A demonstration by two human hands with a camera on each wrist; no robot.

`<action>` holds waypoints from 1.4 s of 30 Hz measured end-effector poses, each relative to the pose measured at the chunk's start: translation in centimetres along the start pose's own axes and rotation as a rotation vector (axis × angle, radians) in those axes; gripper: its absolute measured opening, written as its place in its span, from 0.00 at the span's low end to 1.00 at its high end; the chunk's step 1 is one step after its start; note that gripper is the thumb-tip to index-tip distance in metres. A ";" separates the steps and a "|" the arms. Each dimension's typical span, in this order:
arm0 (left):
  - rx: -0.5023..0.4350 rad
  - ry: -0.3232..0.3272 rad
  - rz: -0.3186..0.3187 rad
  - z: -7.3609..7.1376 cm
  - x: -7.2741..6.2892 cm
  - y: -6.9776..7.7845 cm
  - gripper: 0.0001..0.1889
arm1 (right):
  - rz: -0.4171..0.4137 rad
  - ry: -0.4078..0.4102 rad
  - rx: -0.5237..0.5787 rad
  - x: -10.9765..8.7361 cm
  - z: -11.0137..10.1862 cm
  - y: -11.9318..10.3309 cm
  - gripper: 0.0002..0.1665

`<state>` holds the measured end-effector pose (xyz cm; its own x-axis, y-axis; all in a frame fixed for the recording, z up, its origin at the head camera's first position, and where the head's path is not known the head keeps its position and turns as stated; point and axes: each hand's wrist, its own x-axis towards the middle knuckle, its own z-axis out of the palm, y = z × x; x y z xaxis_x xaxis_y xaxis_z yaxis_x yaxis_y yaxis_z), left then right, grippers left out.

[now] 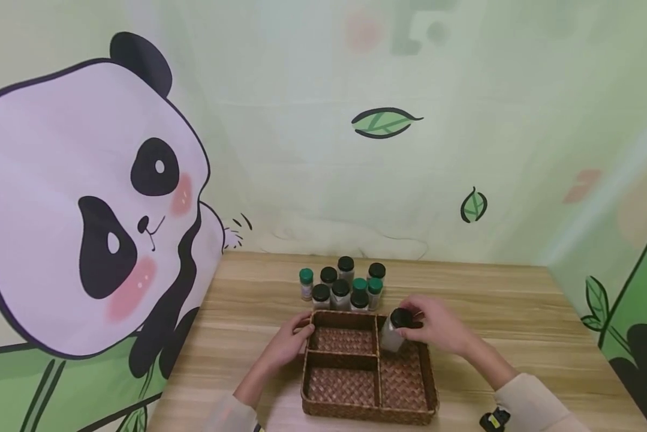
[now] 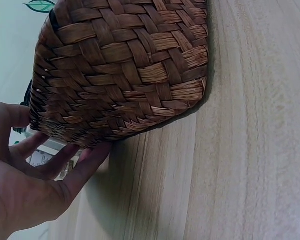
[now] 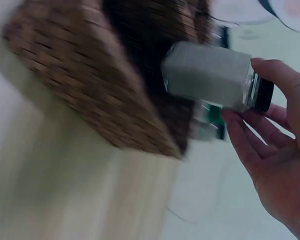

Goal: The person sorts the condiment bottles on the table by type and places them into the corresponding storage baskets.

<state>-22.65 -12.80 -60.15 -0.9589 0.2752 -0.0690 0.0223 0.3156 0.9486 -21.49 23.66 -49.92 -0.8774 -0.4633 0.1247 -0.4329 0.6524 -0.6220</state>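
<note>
My right hand (image 1: 436, 324) grips a clear spice jar (image 1: 392, 338) by its black lid, thumb on one side and fingers on the other. The jar (image 3: 207, 75) looks full of a pale content and hangs, slightly tilted, over the back of the long right compartment of a brown woven basket (image 1: 369, 413). Whether its base touches the basket cannot be told. At the basket's back left corner, my left hand (image 1: 291, 343) holds on, its thumb at the rim and its fingers along the outer wall (image 2: 120, 70). Both compartments on the left show bare woven bottoms.
Behind the basket stand several spice jars, some with black lids (image 1: 346, 264) and some with green lids (image 1: 306, 276). The wooden table (image 1: 258, 282) ends at a wall hanging (image 1: 301, 150) with a panda print. A dark object (image 1: 494, 419) sits by the right sleeve.
</note>
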 end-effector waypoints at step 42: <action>-0.043 -0.029 -0.038 0.5 -0.8 0.2 0.26 | 0.171 0.248 0.026 -1.2 9.2 2.1 0.37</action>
<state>-21.78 -12.52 -60.05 -0.9501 0.2904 -0.1136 -0.0267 0.2873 0.9575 -19.47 20.10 -58.49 -0.9622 -0.1854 0.1996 -0.2721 0.6913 -0.6693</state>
